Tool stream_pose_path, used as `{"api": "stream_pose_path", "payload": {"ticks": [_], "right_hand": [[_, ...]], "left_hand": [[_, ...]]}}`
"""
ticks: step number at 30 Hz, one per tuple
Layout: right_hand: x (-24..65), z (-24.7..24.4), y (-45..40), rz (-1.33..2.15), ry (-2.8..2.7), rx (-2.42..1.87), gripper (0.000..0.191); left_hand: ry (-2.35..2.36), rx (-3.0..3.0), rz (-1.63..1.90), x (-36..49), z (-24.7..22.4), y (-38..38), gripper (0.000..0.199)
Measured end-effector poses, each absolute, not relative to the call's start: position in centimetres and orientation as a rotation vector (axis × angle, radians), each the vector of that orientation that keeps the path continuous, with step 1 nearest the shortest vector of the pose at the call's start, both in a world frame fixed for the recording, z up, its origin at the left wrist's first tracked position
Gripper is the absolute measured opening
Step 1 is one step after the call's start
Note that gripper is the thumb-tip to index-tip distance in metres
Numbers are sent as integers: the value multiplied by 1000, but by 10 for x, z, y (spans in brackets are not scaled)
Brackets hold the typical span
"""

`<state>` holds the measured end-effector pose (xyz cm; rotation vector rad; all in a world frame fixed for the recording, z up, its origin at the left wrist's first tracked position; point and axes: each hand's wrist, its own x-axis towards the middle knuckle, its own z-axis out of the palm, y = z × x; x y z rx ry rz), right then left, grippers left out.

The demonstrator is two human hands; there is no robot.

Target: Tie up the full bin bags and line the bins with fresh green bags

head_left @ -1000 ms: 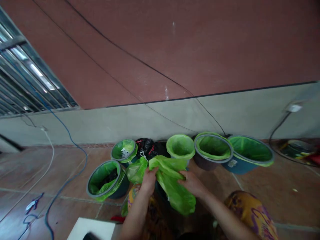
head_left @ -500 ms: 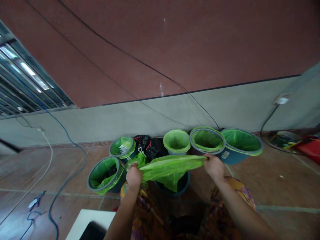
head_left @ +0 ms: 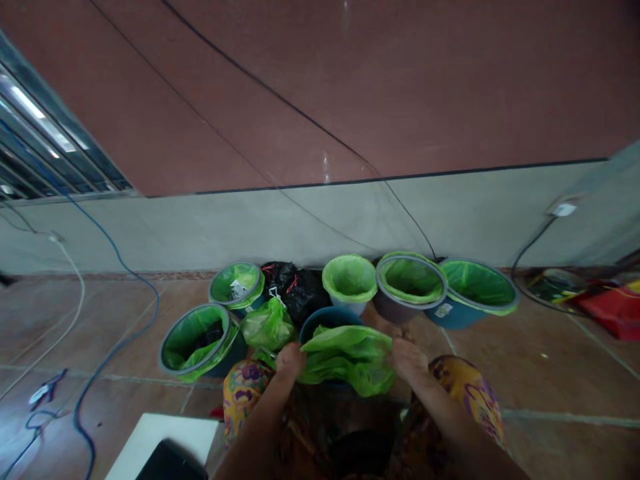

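A thin green plastic bag (head_left: 350, 357) is stretched between my two hands, its middle sagging. My left hand (head_left: 290, 361) is closed on the bag's left end, and my right hand (head_left: 409, 359) grips its right end. Under and behind the bag stands a dark blue bucket (head_left: 327, 313), its far rim showing and its near part covered. A knotted green bag (head_left: 269, 327) rests on the floor just beyond my left hand. My knees in patterned cloth are on both sides.
Green-lined bins stand at the left (head_left: 200, 340), back left (head_left: 237, 285), centre (head_left: 350, 281), and right (head_left: 411, 280), (head_left: 477, 287). Black bags (head_left: 300, 293) lie by the wall. A white board (head_left: 165, 443) holds a black object. A blue cable (head_left: 120, 340) crosses the floor.
Both hands have come closer together and lower, so the bag sags more and bunches. The bucket's far rim now shows behind it. The head view has shifted slightly.
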<state>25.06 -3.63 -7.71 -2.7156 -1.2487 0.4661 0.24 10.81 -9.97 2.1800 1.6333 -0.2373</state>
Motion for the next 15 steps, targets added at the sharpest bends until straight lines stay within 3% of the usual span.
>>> {"api": "stream_pose_path", "payload": {"ticks": [3, 7, 9, 13, 15], "right_hand": [[242, -76, -13, 313, -1448, -2635, 49], [227, -94, 34, 447, -1743, -2322, 56], [225, -111, 58, 512, -1782, -2265, 52], [231, -145, 96, 647, -1798, -2308, 24], [235, -158, 109, 628, -1715, -2355, 27]], "left_hand": [[1644, 2182, -259, 10, -108, 117, 26], [1660, 2192, -236, 25, -119, 134, 26], [1663, 2226, -206, 30, -125, 141, 27], [1702, 2254, -179, 39, -138, 151, 30], [1705, 2290, -192, 42, -143, 152, 30]]}}
